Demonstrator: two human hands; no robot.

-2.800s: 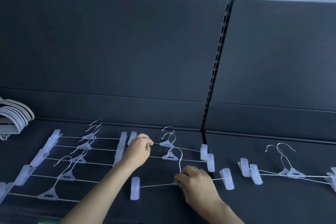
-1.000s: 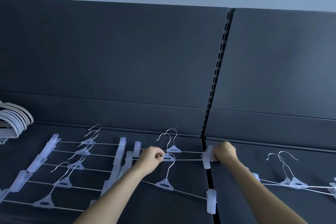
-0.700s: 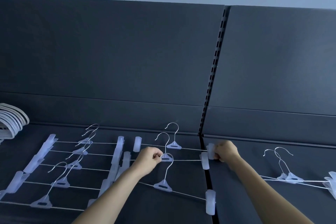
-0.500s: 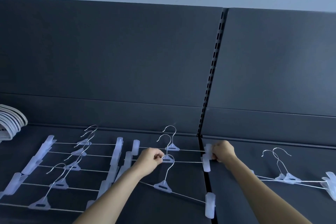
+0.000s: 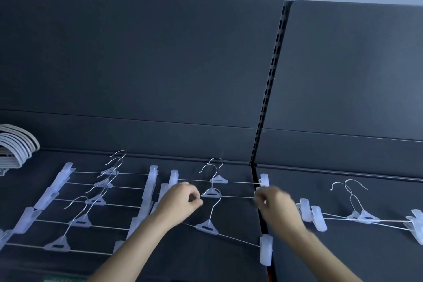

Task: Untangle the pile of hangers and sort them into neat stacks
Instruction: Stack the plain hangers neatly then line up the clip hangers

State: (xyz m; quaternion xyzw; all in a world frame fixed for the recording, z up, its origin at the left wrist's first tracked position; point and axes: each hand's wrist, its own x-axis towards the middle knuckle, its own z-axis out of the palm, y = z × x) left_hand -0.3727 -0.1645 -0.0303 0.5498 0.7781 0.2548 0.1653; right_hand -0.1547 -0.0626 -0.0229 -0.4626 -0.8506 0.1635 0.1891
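On the dark shelf point(image 5: 229, 265), in the middle of the frame, the left hand point(image 5: 180, 201) pinches the wire bar of one clip hanger point(image 5: 211, 193) with curled fingers. The right hand point(image 5: 274, 204) is blurry at the bar's other end, so its grip cannot be told. A row of clip hangers point(image 5: 98, 201) lies at the lower left.

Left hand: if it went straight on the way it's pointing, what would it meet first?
Probably the plastic hub of the middle hanger, just past the left hand, which pinches that hanger's wire. The near hanger's hook rises right beside the hub, and the depth between them is unclear.
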